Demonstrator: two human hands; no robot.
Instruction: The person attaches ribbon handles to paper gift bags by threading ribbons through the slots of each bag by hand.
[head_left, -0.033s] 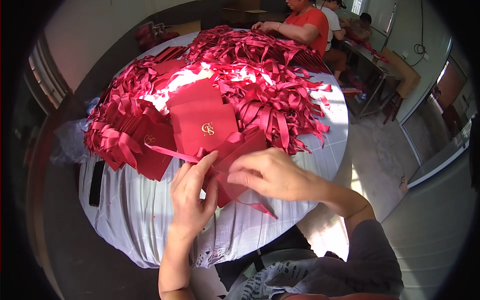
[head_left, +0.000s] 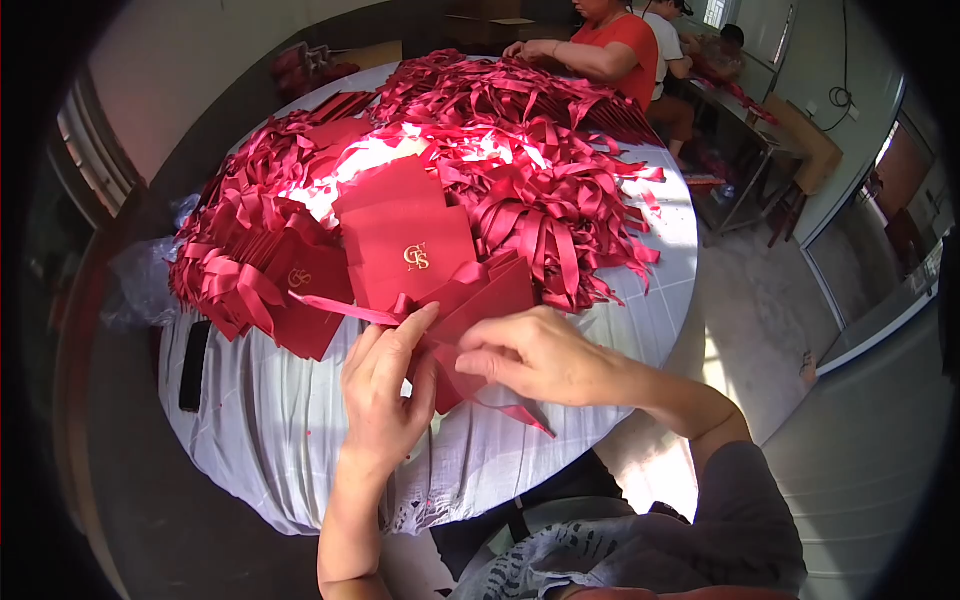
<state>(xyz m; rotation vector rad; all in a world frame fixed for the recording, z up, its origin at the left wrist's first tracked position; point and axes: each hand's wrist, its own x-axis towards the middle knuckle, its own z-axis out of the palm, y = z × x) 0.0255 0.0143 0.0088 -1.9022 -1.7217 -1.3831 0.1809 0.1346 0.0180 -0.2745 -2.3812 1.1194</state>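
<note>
A small red paper pouch (head_left: 500, 300) with ribbon ties lies before me at the near part of the round table. My left hand (head_left: 390, 375) closes on the red ribbon (head_left: 345, 307), its fingertips against the pouch. One ribbon end sticks out to the left of those fingers. Just to the right, my right hand (head_left: 545, 355) hovers over the pouch with its fingers curled in and the thumb pressed near them; whatever they pinch is hidden. A loose ribbon tail (head_left: 525, 415) hangs below, toward the table edge. Flat red pouches (head_left: 405, 225) with gold lettering lie behind.
Heaps of red ribboned pouches (head_left: 540, 215) cover the back of the white-clothed table (head_left: 270, 430). More stand stacked at the left (head_left: 300, 310), near a black bar (head_left: 194, 366) and a clear plastic bag (head_left: 140, 285). A person in red (head_left: 625, 50) works across the table, others behind.
My right hand and the pouch have shifted very slightly; the left hand keeps its hold.
</note>
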